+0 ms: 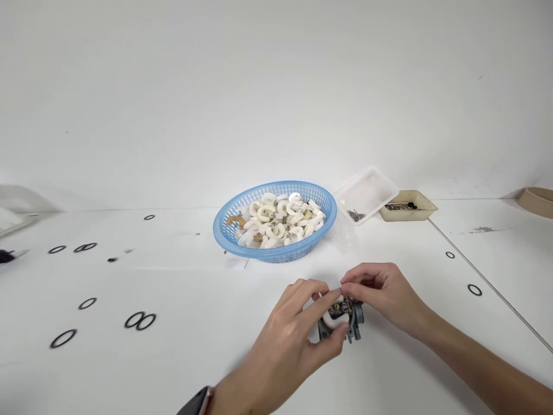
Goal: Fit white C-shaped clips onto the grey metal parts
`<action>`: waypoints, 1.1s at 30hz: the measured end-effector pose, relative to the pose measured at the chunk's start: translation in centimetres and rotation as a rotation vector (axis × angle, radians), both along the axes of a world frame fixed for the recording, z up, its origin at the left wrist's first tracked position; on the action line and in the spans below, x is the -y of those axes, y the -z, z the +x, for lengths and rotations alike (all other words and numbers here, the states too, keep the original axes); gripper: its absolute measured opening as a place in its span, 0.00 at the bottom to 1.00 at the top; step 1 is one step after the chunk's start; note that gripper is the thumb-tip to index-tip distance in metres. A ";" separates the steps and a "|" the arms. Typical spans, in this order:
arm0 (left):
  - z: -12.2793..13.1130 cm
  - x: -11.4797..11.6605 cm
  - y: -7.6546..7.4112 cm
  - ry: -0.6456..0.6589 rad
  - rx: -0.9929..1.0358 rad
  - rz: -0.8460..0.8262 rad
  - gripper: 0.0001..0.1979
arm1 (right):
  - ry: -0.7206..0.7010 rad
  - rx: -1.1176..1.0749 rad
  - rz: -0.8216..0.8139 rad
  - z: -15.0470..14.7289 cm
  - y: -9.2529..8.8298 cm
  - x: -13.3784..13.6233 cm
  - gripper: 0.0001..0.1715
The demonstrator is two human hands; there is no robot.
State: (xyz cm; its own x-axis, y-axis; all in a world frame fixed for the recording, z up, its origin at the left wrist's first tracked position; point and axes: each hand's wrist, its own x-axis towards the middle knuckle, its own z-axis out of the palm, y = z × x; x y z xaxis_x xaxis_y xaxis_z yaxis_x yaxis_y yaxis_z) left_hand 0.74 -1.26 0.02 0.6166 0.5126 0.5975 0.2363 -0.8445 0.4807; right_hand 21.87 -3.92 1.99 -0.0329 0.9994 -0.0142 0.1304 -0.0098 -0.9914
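A small grey metal carburetor [358,316] rests on the white table, with a white U-shaped float [333,323] on its top and brass parts showing in the middle. My left hand [290,335] grips the carburetor from the left, thumb at the near end of the float and fingers over its far side. At the far edge of the carburetor, my right hand [386,295] is closed in a pinch, its fingertips touching or nearly touching the left index finger. Whatever lies between those right fingertips is too small to make out.
Behind my hands stands a blue basket [220,233] heaped with white floats. Right of it are a white tray [370,193] holding small metal pins and a cream bin [404,215] with small parts. Several black rubber rings [63,339] lie scattered on the table [185,357].
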 end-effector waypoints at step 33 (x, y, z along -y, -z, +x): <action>0.0 -0.1 0.2 -0.037 -0.034 0.077 0.13 | -0.181 0.114 -0.033 2.0 -0.2 0.1 0.10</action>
State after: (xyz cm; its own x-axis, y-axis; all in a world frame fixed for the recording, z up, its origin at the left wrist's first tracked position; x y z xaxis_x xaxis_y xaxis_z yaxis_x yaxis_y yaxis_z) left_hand 0.70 -1.13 -0.17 0.6187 0.4887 0.6151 0.2831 -0.8690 0.4058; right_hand 23.87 -3.99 2.18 -0.2085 0.9761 -0.0608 0.2445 -0.0081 -0.9696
